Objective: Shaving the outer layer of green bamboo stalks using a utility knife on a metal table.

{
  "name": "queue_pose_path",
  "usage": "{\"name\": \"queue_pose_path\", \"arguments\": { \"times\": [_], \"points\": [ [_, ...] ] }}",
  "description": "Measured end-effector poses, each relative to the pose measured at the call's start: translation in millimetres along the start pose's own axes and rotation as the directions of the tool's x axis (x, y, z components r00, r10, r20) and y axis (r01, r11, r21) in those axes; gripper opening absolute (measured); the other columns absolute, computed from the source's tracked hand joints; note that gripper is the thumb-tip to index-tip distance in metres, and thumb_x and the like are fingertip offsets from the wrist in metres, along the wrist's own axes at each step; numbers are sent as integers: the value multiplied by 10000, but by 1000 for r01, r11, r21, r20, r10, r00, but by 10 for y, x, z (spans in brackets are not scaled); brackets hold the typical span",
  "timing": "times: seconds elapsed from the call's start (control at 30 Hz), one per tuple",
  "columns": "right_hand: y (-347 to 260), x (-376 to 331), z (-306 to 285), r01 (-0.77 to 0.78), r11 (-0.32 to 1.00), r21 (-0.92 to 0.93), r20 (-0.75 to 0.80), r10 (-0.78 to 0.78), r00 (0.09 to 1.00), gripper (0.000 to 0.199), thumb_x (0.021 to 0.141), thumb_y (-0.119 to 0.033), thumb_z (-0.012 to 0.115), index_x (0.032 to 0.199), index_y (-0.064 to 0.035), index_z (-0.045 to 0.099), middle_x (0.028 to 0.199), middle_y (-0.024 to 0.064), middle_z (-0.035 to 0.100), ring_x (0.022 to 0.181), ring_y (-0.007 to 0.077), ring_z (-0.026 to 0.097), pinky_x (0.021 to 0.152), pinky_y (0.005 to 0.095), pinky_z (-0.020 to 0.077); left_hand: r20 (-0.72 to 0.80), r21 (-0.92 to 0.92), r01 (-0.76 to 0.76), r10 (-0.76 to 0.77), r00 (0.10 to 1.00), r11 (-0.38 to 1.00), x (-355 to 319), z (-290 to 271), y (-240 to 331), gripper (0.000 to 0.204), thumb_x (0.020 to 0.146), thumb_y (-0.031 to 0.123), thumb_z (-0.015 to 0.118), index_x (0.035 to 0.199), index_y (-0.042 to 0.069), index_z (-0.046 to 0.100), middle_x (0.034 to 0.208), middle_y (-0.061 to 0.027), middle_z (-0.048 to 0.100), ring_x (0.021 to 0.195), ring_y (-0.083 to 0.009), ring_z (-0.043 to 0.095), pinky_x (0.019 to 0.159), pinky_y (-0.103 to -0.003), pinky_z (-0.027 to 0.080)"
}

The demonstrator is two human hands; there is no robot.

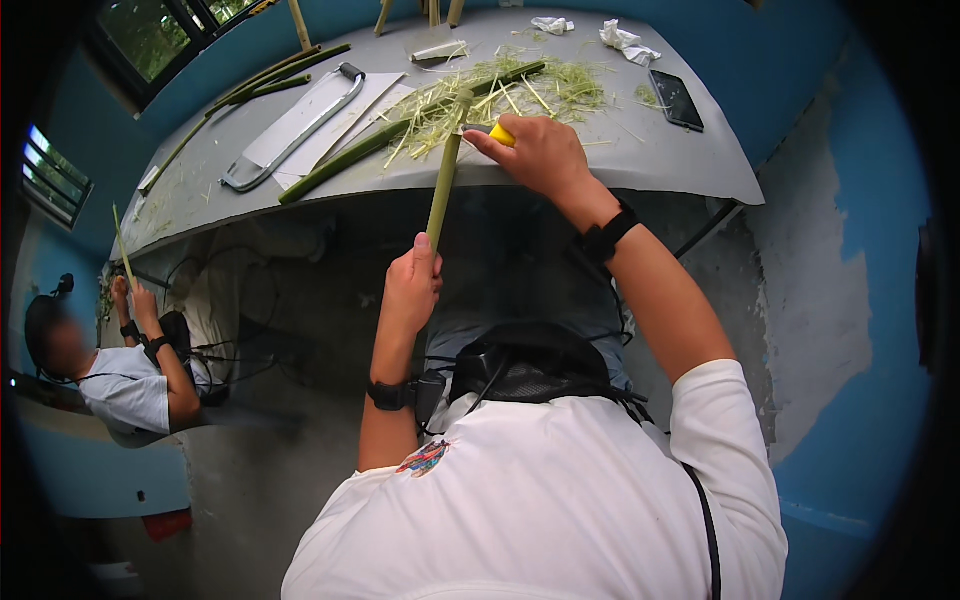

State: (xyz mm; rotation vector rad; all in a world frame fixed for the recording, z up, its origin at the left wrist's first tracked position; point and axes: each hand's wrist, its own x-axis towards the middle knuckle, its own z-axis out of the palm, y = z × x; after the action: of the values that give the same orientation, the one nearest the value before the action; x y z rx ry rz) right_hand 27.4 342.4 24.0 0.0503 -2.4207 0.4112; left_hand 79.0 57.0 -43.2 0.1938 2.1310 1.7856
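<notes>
My left hand [410, 285] is closed around the lower end of a green bamboo stick [445, 185], which slants up and away over the table's near edge. Farther up that stick, my right hand [545, 158] grips a knife [502, 134] with a yellow handle. Its short blade meets the stick near the far end, and most of the handle is hidden in my fingers. Pale green shavings [575, 88] lie heaped just beyond my right hand. A thicker dark green bamboo pole [345, 172] lies slantwise under and beside the shavings.
On the grey table [690, 165] lie a hacksaw [305, 125] over white sheets [290, 118], thin bamboo poles [255, 85], a dark phone [677, 100] and crumpled tissues [628, 40]. Another person [150, 360] sits at the left, holding a thin stick [122, 245].
</notes>
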Motion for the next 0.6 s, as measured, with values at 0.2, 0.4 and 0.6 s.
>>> {"name": "queue_pose_path", "arguments": {
  "times": [0.2,0.4,0.6],
  "points": [
    [-36,2,-17,3,1000,-2,18,-3,1000,728,1033,-747,641,774,-68,664,691,186,695,688,435,732,616,539,569,68,-80,155,-150,986,985,-236,-175,-74,667,1169,679,446,827,111,519,656,56,421,534,-38,379,477,-247,297],
    [-108,-7,-65,7,1000,20,39,-8,999,721,1041,-742,635,786,-68,659,704,192,691,709,435,732,631,541,562,136,-40,105,-98,986,994,-121,-202,-94,601,1155,686,486,894,145,517,665,74,402,515,-27,337,461,-233,269],
    [-112,-30,-71,41,998,43,58,-43,997,725,1044,-735,638,758,-69,635,664,171,656,666,425,702,610,533,537,241,-169,115,-73,968,979,61,-198,77,560,1163,673,480,925,167,497,698,80,378,508,-30,309,448,-237,246]
  ]
}}
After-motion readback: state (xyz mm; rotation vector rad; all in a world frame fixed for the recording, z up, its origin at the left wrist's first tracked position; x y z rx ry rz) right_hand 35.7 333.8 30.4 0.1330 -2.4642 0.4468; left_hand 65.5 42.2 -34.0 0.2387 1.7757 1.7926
